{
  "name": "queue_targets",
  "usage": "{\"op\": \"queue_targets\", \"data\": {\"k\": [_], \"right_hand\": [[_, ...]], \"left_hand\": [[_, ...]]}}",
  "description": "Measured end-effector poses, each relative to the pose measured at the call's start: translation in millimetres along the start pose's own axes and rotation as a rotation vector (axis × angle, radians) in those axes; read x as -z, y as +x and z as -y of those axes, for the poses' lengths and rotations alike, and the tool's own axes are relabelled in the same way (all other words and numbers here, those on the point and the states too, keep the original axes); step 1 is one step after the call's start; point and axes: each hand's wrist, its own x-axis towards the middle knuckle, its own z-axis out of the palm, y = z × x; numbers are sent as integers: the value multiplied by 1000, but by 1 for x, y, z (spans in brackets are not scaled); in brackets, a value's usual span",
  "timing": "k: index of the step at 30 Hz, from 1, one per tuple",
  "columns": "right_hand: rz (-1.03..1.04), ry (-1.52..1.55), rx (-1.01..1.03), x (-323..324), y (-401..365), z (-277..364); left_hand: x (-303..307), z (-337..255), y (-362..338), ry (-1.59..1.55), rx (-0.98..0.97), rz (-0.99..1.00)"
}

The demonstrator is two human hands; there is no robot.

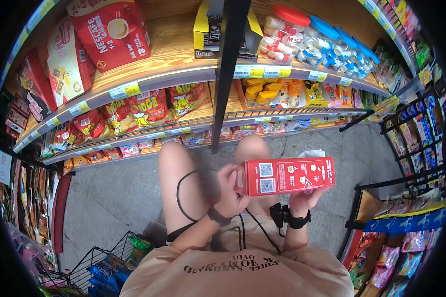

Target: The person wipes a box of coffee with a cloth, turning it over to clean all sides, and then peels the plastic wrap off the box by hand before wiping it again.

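Observation:
A red box (292,176) with two QR codes and white print lies across both my hands, above my knees. My left hand (228,190) is closed at the box's left end, its fingers slightly blurred. Under the right part of the box, my right hand (307,198) grips it from below, its fingers mostly hidden by the box. Something white and crumpled (316,154) shows just behind the box's far edge.
Ahead, a wooden shelf (176,37) bears a red Nescafe pack (109,32), jars with red and blue lids, and snack bags below. A black post (225,74) rises in front. A wire basket (87,262) with snack bags stands at lower left; racks flank both sides.

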Motion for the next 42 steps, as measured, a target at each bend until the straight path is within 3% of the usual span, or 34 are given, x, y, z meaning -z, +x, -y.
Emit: {"op": "queue_targets", "data": {"k": [2, 3, 6, 7, 10, 14, 23, 30, 31, 32, 35, 39, 42], "right_hand": [[-483, -375, -48, -36, 3, -1], [-597, -527, -72, -46, 12, -1], [-494, -653, -56, -40, 25, -8], [-481, -623, -65, -42, 31, -8], [-527, -577, -120, -45, 41, -11], [-652, -446, -164, -43, 67, -10], [-773, -294, -74, -38, 72, -2], [-776, -349, 14, -50, 68, 8], [-676, -259, 21, -38, 60, 6], [-651, -356, 45, -9, 42, -3], [-630, -285, -125, 13, 20, -15], [-648, -116, -416, 22, 13, -20], [-653, -76, -525, 34, 4, -25]], "left_hand": [[-6, -3, 2, -97, -3, -86], [-3, 0, 6, -125, -102, -39], [-7, 10, -1, -292, 92, 61], [-12, 3, -1, -471, 296, -58], [11, 1, 29, -411, 431, 223], [18, -2, 34, -255, 468, 342], [9, 2, 27, -243, 376, 291], [3, 12, 14, -505, 551, 258], [4, 15, 10, -520, 556, 251], [4, 17, 9, -534, 561, 244], [7, 12, 11, -395, 483, 103], [9, 11, 17, -243, 239, -130], [13, 18, 16, -149, 227, -232]]}}
